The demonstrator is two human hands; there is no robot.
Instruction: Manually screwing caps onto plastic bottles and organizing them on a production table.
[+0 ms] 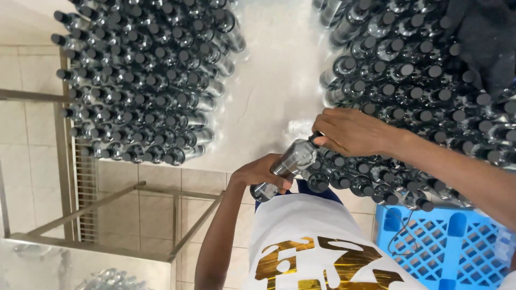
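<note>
One clear bottle [287,166], tilted, held over the near edge of the white table [269,91], just above the person's white shirt with gold print [317,252]. Left hand [260,173] wrapped around its lower body, fingers closed on the glass; right hand [349,131] pinching the black cap [317,138] at the neck. Right block of black-capped bottles [408,91] touches the held bottle's cap end and crowds the table's near edge. Left block of bottles [145,80] fills the far side to its edge. Bare white strip between the blocks: the only open room. Blue lattice crate [446,247] below right; metal frame [123,215] over tiled floor [32,145], left.
</note>
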